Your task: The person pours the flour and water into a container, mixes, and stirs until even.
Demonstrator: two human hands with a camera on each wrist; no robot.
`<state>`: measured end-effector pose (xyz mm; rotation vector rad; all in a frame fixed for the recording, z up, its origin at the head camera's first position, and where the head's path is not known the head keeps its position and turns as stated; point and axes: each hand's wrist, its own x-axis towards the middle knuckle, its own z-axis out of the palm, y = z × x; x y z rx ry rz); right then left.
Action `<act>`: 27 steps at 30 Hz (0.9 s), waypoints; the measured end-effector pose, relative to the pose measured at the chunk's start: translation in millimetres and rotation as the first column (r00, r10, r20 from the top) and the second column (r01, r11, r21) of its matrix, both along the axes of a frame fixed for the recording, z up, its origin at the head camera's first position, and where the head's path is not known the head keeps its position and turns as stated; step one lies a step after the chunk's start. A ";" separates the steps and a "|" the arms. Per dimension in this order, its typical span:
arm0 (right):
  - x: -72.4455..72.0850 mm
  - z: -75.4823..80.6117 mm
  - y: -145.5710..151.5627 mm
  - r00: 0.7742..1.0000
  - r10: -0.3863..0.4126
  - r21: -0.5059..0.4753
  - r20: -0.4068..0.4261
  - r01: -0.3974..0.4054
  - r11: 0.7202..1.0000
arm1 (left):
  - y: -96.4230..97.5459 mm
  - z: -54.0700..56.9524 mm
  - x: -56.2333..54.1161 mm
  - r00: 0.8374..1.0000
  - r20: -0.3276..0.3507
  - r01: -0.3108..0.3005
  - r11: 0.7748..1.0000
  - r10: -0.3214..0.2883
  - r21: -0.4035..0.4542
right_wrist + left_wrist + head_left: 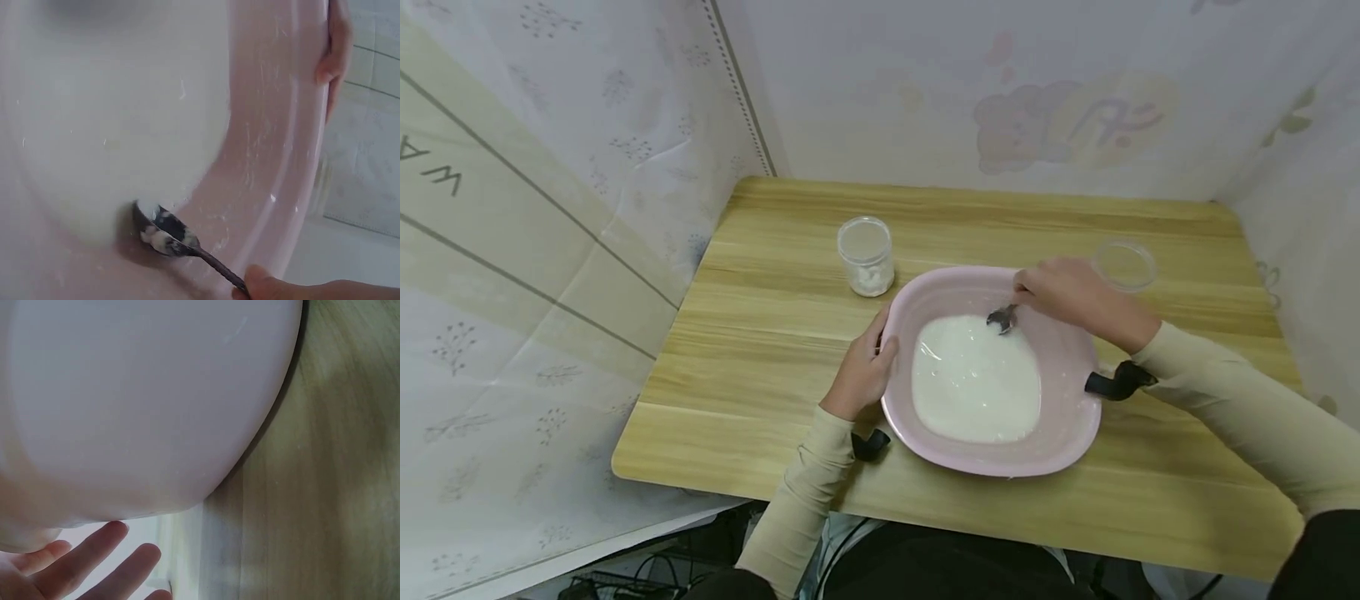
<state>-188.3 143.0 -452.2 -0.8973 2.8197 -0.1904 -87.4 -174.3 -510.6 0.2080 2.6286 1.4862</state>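
Observation:
A pink plastic basin (1075, 417) holds a pool of white liquid (973, 379). My left hand (861, 371) grips its left rim, thumb at the edge and fingers along the outside wall. In the left wrist view, spread fingers (94, 559) reach along the basin's outer side (144, 412). At the far right rim my right hand (1078, 296) pinches the handle of a metal spoon (1002, 318). The right wrist view shows the spoon's bowl (164, 231) tilted at the edge of the liquid (125, 125), pale lumps clinging to it.
A clear jar (867, 257) with white contents stands behind the basin on the left. A clear round lid (1125, 265) lies beyond my right forearm. The wooden table (730, 400) has printed curtains (880, 100) behind and at both sides. Dark wrist mounts (1120, 381) stick out near the basin.

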 end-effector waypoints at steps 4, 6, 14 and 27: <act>-5.9 -2.3 -13.2 0.998 -0.033 -0.070 0.056 0.037 0.997 | 0.1 1.4 -0.3 1.000 0.002 -0.002 1.000 0.002 0.002; -8.5 -4.1 -21.8 0.994 -0.044 -0.109 0.096 0.054 0.993 | 0.1 1.7 -0.4 1.000 0.002 -0.004 1.000 0.004 0.001; -4.7 -14.5 -60.3 0.978 0.092 -0.214 0.188 -0.050 0.975 | 0.2 1.3 0.2 1.000 -0.010 0.005 1.000 -0.005 -0.002; 46.7 -3.3 -76.3 0.847 0.216 -0.042 0.486 -0.224 0.974 | -0.4 1.2 2.7 1.000 -0.006 -0.010 1.000 0.010 -0.005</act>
